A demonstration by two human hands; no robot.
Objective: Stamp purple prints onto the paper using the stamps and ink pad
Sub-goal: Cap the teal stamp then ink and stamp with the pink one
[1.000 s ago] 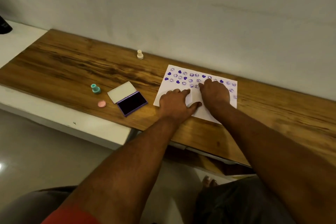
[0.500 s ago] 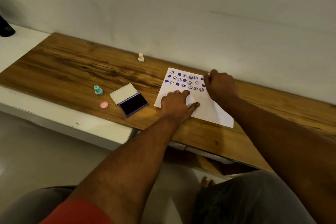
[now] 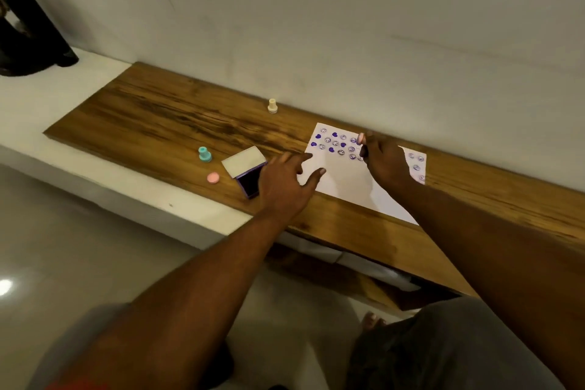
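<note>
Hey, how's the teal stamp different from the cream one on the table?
The teal stamp stands left of the ink pad, near the front edge; the cream stamp stands far back by the wall. Teal looks bigger, being closer. Both stand upright, untouched by either hand.

Right hand (image 3: 384, 161) pinches a pink stamp (image 3: 361, 138) over the printed paper (image 3: 342, 177); left hand (image 3: 281, 182) spread

Both forearms bare to past the elbow, a red sleeve edge (image 3: 76, 385) showing on the left upper arm, grey shorts (image 3: 449, 348) over the lap, one bare foot (image 3: 372, 321) below.
</note>
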